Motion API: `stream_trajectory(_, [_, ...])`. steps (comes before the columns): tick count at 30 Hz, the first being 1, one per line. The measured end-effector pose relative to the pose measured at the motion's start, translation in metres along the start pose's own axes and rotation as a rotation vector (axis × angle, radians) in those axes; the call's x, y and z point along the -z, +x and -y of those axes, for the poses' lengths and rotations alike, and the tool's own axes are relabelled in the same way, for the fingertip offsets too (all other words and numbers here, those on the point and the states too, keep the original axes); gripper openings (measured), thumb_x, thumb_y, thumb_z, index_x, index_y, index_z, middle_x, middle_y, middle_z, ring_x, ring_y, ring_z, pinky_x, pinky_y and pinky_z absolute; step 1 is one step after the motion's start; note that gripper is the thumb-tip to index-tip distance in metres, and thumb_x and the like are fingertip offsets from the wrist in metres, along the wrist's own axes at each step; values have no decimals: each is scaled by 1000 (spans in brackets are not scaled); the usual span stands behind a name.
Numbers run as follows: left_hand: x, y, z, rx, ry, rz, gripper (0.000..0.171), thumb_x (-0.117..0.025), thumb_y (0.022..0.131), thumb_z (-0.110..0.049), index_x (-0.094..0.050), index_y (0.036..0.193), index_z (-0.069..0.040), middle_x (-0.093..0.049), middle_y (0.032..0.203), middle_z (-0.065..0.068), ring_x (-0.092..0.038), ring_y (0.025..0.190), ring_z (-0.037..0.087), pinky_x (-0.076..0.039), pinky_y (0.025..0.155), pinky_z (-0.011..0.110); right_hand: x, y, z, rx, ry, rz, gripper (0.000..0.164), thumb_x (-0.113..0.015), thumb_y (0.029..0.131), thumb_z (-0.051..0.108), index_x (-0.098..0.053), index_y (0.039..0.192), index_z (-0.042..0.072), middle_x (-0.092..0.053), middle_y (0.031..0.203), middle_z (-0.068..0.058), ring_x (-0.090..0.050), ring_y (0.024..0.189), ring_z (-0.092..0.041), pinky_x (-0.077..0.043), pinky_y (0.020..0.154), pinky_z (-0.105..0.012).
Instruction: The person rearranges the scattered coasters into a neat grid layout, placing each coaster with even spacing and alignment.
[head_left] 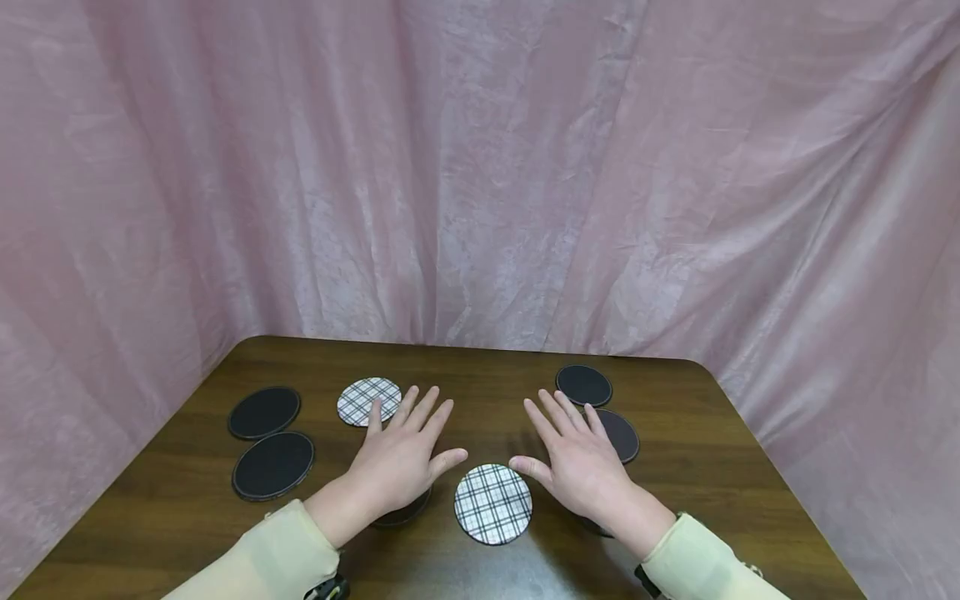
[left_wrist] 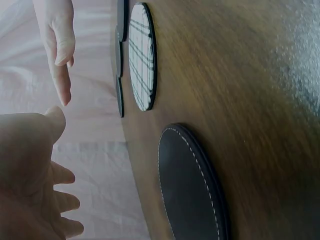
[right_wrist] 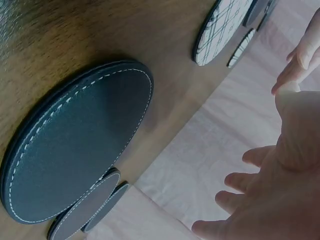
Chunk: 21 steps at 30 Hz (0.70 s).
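Note:
Both hands hover over the table with fingers spread and nothing held. In the head view my left hand (head_left: pixel 399 458) is above a black coaster (head_left: pixel 405 510) that it mostly hides, and its fingers overlap a plaid coaster (head_left: pixel 363 400). My right hand (head_left: pixel 581 462) partly covers another black coaster (head_left: pixel 621 435); a further one (head_left: pixel 596 527) barely shows under its wrist. Between the two hands lies a black-and-white plaid coaster (head_left: pixel 492 505). From the right wrist view, a black coaster (right_wrist: pixel 82 145) with white edge stitching lies flat below the right hand (right_wrist: pixel 270 175).
Two black coasters (head_left: pixel 264 412) (head_left: pixel 273 465) lie close together on the left of the wooden table (head_left: pixel 480 375). Another black coaster (head_left: pixel 583 385) is at the back right. A pink curtain (head_left: pixel 480 167) hangs behind the table's far edge.

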<state>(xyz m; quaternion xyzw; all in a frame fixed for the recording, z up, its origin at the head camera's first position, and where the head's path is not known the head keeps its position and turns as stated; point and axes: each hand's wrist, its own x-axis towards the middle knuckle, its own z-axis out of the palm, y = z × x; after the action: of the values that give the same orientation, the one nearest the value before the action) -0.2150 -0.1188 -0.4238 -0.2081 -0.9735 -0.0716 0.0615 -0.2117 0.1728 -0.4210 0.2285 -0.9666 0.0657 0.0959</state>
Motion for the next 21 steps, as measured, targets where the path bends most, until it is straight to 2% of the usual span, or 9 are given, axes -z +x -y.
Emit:
stream_trajectory(5, [-2,-2,-5,-13,-28,-6,80,-53,110,-67,-45,169,-14,-31,179,14,-19,167,41,-12,122,82,0,-5,2,7,-2,9,83,-61,108,62,-40,171,12,-35,176,-17,-27,165,-40,-24,126,-70])
stream_trajectory(11, [-5,-5,-10,-24,-7,-19,80,-54,109,-68,-50,166,-11,-34,177,15,-24,165,41,-16,121,82,0,-11,4,8,29,16,83,-63,108,60,-40,171,12,-36,176,-16,-28,164,-39,-23,127,-69])
stream_trajectory(21, [-8,-10,-15,-28,-36,-35,79,-60,108,-64,-53,161,-6,-39,174,18,-28,164,43,-18,121,82,-2,-19,7,17,43,7,83,-65,107,60,-42,170,11,-37,175,-17,-31,163,-39,-23,127,-68])
